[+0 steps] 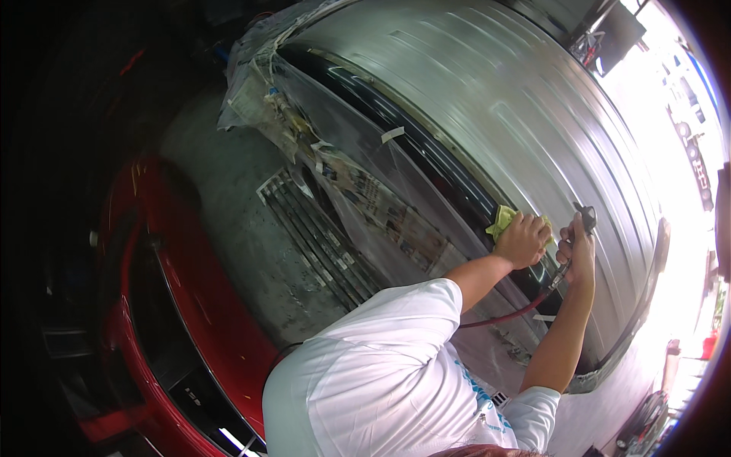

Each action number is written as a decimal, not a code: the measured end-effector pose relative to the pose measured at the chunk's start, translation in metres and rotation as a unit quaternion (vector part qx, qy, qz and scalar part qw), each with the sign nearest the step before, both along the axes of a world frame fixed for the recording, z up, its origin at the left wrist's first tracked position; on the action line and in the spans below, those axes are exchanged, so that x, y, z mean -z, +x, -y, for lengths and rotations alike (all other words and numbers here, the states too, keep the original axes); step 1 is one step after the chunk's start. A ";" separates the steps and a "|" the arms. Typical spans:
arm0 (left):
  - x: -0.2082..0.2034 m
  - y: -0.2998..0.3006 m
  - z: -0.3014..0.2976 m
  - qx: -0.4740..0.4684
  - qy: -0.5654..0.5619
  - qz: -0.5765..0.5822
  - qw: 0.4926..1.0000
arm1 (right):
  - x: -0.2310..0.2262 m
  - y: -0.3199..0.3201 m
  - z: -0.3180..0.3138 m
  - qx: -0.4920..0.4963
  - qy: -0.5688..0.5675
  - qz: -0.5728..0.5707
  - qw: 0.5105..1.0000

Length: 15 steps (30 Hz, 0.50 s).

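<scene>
My left hand [522,241] is closed on a crumpled yellow-green cloth [500,223], pressed at the roof edge of a van-like vehicle. Beside it on the right, my right hand [582,247] grips an air blow gun [588,216] with a dark head. A red hose [512,314] runs from the gun's lower end down past my left forearm. Under both hands spreads the bare, silvery-grey ribbed roof [487,91]. A glossy black strip [438,152] lines its near side. My fingers partly hide the cloth and the gun's grip.
Clear plastic film and newspaper [381,202] cover the vehicle's side, held with tape [392,135]. A slatted metal platform [316,236] stands alongside, below me. A red car [198,305] is parked at the left on the grey floor [221,167]. Bright daylight fills the right side.
</scene>
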<state>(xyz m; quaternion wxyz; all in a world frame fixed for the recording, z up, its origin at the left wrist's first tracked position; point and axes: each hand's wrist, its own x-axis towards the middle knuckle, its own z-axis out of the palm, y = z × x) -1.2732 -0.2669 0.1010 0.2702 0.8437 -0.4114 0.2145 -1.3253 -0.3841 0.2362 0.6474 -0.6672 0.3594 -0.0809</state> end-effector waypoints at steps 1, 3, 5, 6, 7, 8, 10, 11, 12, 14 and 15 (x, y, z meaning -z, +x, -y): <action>0.001 0.000 0.001 0.001 0.005 -0.004 1.000 | 0.002 -0.003 0.002 -0.002 0.039 -0.010 0.999; 0.003 0.001 0.003 0.002 0.015 -0.012 1.000 | 0.006 -0.006 0.000 -0.009 0.083 -0.006 0.996; 0.005 0.000 0.005 0.003 0.007 -0.008 1.000 | 0.004 -0.005 -0.003 -0.020 0.115 -0.008 0.993; 0.006 0.000 0.005 0.003 0.003 -0.007 1.000 | 0.003 -0.003 -0.009 -0.032 0.117 -0.004 0.993; 0.007 0.000 0.005 -0.002 -0.010 -0.002 1.000 | 0.001 -0.002 -0.017 -0.044 0.120 -0.001 0.992; 0.010 0.000 0.006 0.009 -0.011 -0.019 1.000 | -0.001 -0.001 -0.021 -0.055 0.120 0.002 0.991; 0.018 0.001 0.008 0.030 -0.015 -0.053 0.998 | -0.002 0.004 -0.029 -0.079 0.090 -0.013 0.993; 0.019 0.000 0.008 0.005 -0.005 -0.027 1.000 | -0.006 0.008 -0.043 -0.084 0.063 -0.014 0.994; 0.018 0.001 0.008 0.026 0.056 -0.063 0.996 | -0.008 0.010 -0.052 -0.089 0.037 -0.015 0.995; 0.009 0.005 0.003 0.064 0.179 -0.130 0.973 | -0.004 0.011 -0.061 -0.098 0.044 -0.018 0.994; 0.019 0.005 0.004 0.049 0.178 -0.100 0.978 | -0.007 0.011 -0.067 -0.108 0.058 -0.019 0.992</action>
